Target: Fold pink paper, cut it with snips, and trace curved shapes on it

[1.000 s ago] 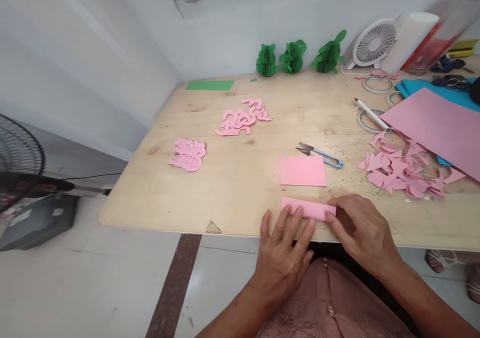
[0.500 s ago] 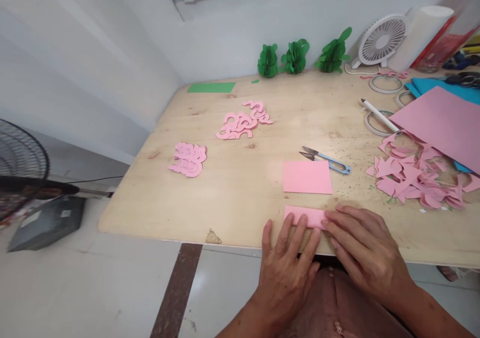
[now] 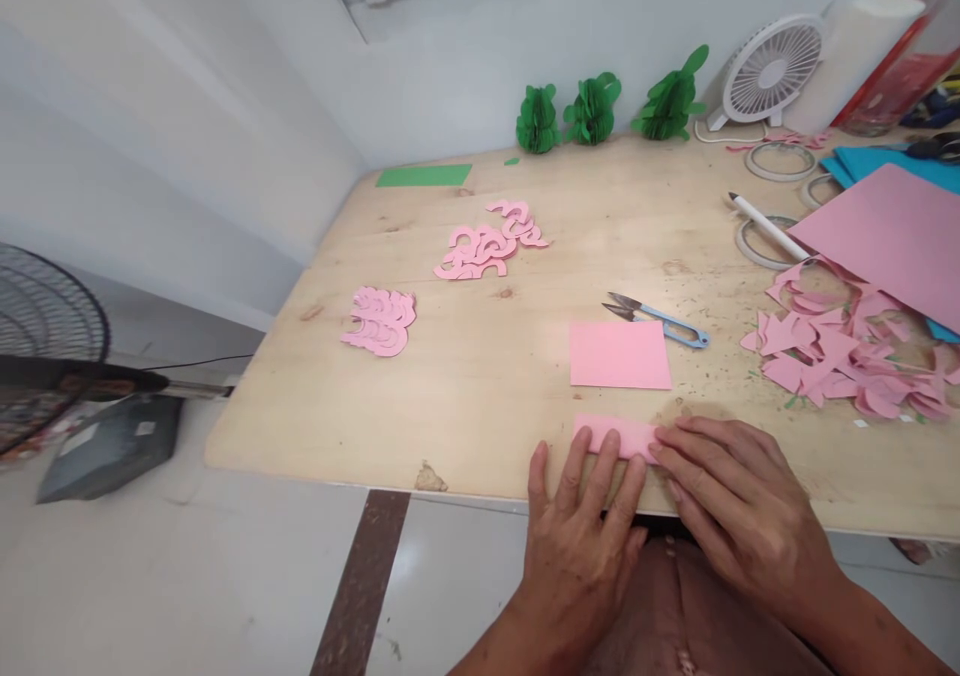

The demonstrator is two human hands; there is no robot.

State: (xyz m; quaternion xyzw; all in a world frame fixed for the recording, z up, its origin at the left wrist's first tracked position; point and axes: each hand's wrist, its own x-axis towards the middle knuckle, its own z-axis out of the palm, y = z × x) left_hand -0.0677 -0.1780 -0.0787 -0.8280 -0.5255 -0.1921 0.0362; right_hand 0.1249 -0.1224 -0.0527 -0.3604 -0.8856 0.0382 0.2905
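A narrow strip of folded pink paper (image 3: pixel 616 433) lies flat near the table's front edge. My left hand (image 3: pixel 581 526) rests with fingers spread, its tips pressing the strip's near side. Across the strip's right end lie the outstretched fingers of my right hand (image 3: pixel 739 501), hiding that end. Just beyond is a flat pink paper rectangle (image 3: pixel 620 356). Behind its upper right corner sits a pair of blue-handled thread snips (image 3: pixel 682 331), blades pointing left.
Pink cut-out curves (image 3: pixel 487 244) and a pile of scalloped pink pieces (image 3: pixel 379 321) lie to the left. Pink scraps (image 3: pixel 847 356) are heaped at right, near a white pen (image 3: pixel 769 226) and tape rolls (image 3: pixel 780 161). Green paper figures (image 3: pixel 592 109) and a small fan (image 3: pixel 772 68) stand by the wall.
My right hand has gone from pinching the strip's right end to lying over it with fingers extended. My left hand stays on the strip. The view has shifted slightly.
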